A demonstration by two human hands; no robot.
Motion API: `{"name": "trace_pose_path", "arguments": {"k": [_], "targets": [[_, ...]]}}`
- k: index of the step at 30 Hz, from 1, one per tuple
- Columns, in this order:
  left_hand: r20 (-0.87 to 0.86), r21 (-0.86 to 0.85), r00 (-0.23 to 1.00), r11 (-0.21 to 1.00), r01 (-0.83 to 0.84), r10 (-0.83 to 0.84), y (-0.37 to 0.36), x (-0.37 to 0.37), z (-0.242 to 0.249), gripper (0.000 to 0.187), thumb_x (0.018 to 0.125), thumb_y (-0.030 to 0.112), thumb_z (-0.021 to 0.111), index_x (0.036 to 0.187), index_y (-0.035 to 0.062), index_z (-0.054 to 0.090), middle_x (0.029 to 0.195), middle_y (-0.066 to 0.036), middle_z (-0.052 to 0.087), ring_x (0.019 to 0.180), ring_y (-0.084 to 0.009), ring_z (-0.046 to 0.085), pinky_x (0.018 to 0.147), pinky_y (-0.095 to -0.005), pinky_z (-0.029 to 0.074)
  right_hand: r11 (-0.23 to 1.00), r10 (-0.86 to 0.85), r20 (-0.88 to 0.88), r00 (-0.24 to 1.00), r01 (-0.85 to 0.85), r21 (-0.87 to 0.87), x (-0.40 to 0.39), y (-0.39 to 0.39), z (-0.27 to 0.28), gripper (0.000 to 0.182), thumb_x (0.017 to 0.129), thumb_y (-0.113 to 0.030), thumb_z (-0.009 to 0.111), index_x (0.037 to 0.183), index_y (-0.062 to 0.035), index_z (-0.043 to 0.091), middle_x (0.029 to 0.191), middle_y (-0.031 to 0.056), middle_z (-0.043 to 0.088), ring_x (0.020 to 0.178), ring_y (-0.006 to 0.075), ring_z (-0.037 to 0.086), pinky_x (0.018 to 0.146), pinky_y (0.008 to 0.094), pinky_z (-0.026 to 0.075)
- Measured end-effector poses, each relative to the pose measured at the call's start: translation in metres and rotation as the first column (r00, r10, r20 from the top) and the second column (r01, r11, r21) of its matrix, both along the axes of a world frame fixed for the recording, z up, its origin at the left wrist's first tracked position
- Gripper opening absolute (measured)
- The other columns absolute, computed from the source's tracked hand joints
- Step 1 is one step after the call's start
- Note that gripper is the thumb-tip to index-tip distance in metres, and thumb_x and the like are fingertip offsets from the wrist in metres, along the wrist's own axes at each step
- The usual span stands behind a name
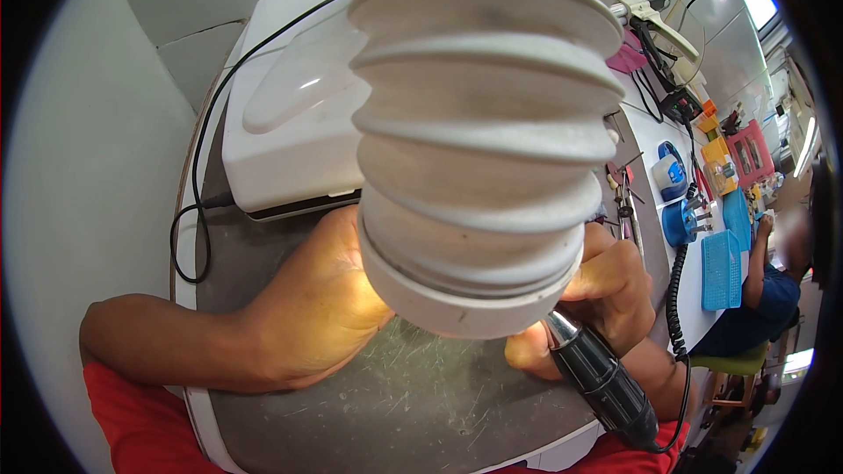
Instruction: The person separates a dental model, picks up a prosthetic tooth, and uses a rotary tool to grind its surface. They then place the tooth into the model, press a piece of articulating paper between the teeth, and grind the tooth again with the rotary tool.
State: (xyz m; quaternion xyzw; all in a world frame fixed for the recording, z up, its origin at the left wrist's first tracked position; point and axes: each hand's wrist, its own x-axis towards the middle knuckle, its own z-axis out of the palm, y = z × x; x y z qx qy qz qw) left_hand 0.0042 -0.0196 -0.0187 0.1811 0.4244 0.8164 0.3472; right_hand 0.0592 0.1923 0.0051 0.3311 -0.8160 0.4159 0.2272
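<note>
A wide white corrugated hose (483, 149) hangs in front of my hands, its round rim (465, 312) just above the bench. Light falls on both hands below it. My right hand (606, 290) is closed around a black rotary handpiece (606, 382) with a shiny metal nose; the handpiece slants, its tip end pointing up and left behind the rim. A cord runs from its lower end. My left hand (338, 307) reaches in from the left, palm side lit. Its fingers are hidden behind the hose, so anything in them cannot be seen.
A white machine housing (294, 123) with a black cable stands at the back left on the scratched grey mat (395, 412). To the right are small burs and tools (623, 197), a blue holder (680, 224) and a blue basket (721, 270). Another person (777, 298) sits farther right.
</note>
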Motion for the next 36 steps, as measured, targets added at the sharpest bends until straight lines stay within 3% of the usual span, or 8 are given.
{"name": "trace_pose_path", "arguments": {"k": [8, 10, 14, 16, 20, 26, 32, 36], "targets": [[0.016, 0.086, 1.000, 0.996, 0.014, -0.015, 0.003, -0.001, -0.012, 0.026, 0.093, 0.000, 0.062, 0.119, 0.0013, 0.062, 0.114, -0.003, 0.065, 0.104, -0.0096, 0.059, 0.089, -0.0277, 0.048, 0.998, 0.045, -0.037, 0.998, -0.046, -0.040, -0.005, 0.002, -0.002, 0.037, 0.081, -0.007, 0.071, 0.104, -0.0006, 0.043, 0.094, 0.0147, 0.059, 0.080, 0.0165, 0.061, 0.072, 0.0277, 0.048], [0.051, 0.129, 0.998, 0.991, 0.020, -0.027, 0.003, -0.001, -0.011, 0.025, 0.094, 0.000, 0.062, 0.119, 0.0013, 0.062, 0.114, -0.003, 0.066, 0.104, -0.0093, 0.059, 0.088, -0.0274, 0.048, 0.984, -0.032, -0.118, 0.992, 0.010, -0.178, -0.007, -0.003, -0.005, 0.035, 0.069, -0.002, 0.082, 0.095, -0.0006, 0.058, 0.082, 0.0149, 0.067, 0.085, 0.0351, 0.074, 0.058, 0.0301, 0.057], [0.051, 0.044, 0.999, 0.999, 0.008, -0.011, 0.000, -0.001, 0.004, 0.024, 0.094, 0.001, 0.062, 0.118, 0.0008, 0.062, 0.113, -0.003, 0.066, 0.104, -0.0091, 0.059, 0.089, -0.0273, 0.048, 0.990, -0.037, -0.144, 0.989, 0.017, -0.140, -0.006, -0.002, -0.003, 0.037, 0.068, -0.003, 0.082, 0.096, -0.0010, 0.058, 0.080, 0.0140, 0.067, 0.083, 0.0355, 0.074, 0.055, 0.0297, 0.056], [0.053, -0.033, 0.999, 0.999, -0.004, 0.006, -0.003, 0.000, 0.018, 0.024, 0.094, 0.001, 0.062, 0.117, 0.0005, 0.063, 0.113, -0.003, 0.067, 0.104, -0.0090, 0.059, 0.089, -0.0273, 0.048, 1.000, -0.003, -0.075, 0.997, 0.002, -0.007, -0.002, 0.000, 0.001, 0.035, 0.079, -0.003, 0.071, 0.102, -0.0007, 0.044, 0.088, 0.0141, 0.060, 0.076, 0.0170, 0.062, 0.068, 0.0282, 0.050], [0.038, -0.117, 0.999, 0.993, -0.013, 0.018, -0.001, 0.000, 0.019, 0.023, 0.094, 0.001, 0.062, 0.117, 0.0002, 0.063, 0.112, -0.002, 0.067, 0.104, -0.0088, 0.059, 0.089, -0.0272, 0.047, 1.000, -0.007, -0.067, 0.998, 0.008, 0.010, -0.001, 0.002, 0.002, 0.034, 0.079, -0.004, 0.070, 0.102, -0.0007, 0.045, 0.089, 0.0138, 0.060, 0.077, 0.0166, 0.062, 0.068, 0.0284, 0.050], [-0.066, -0.009, 0.998, 1.000, -0.005, 0.004, 0.003, -0.003, -0.006, 0.026, 0.091, 0.003, 0.068, 0.116, 0.0004, 0.064, 0.112, -0.002, 0.067, 0.103, -0.0087, 0.059, 0.089, -0.0274, 0.048, 1.000, -0.015, -0.095, 0.995, 0.016, 0.018, -0.003, 0.001, 0.001, 0.037, 0.082, -0.009, 0.075, 0.103, -0.0009, 0.045, 0.093, 0.0135, 0.060, 0.078, 0.0151, 0.062, 0.069, 0.0262, 0.049], [0.076, -0.033, 0.997, 0.999, 0.007, -0.004, -0.004, -0.001, 0.023, 0.027, 0.089, 0.003, 0.070, 0.115, 0.0003, 0.064, 0.109, -0.002, 0.067, 0.101, -0.0087, 0.060, 0.086, -0.0269, 0.050, 0.999, 0.000, -0.088, 0.996, -0.004, -0.046, -0.007, -0.002, -0.003, 0.041, 0.082, -0.010, 0.079, 0.104, -0.0008, 0.046, 0.094, 0.0137, 0.060, 0.080, 0.0162, 0.063, 0.070, 0.0264, 0.050], [0.022, -0.186, 1.000, 0.982, 0.020, -0.016, -0.003, -0.003, 0.017, 0.024, 0.090, 0.002, 0.069, 0.113, 0.0001, 0.064, 0.108, -0.002, 0.067, 0.099, -0.0084, 0.060, 0.086, -0.0269, 0.050, 0.997, 0.014, -0.092, 0.996, -0.021, -0.077, -0.007, -0.004, -0.004, 0.043, 0.080, -0.009, 0.081, 0.105, -0.0006, 0.047, 0.095, 0.0145, 0.062, 0.082, 0.0175, 0.065, 0.071, 0.0281, 0.051]]}}
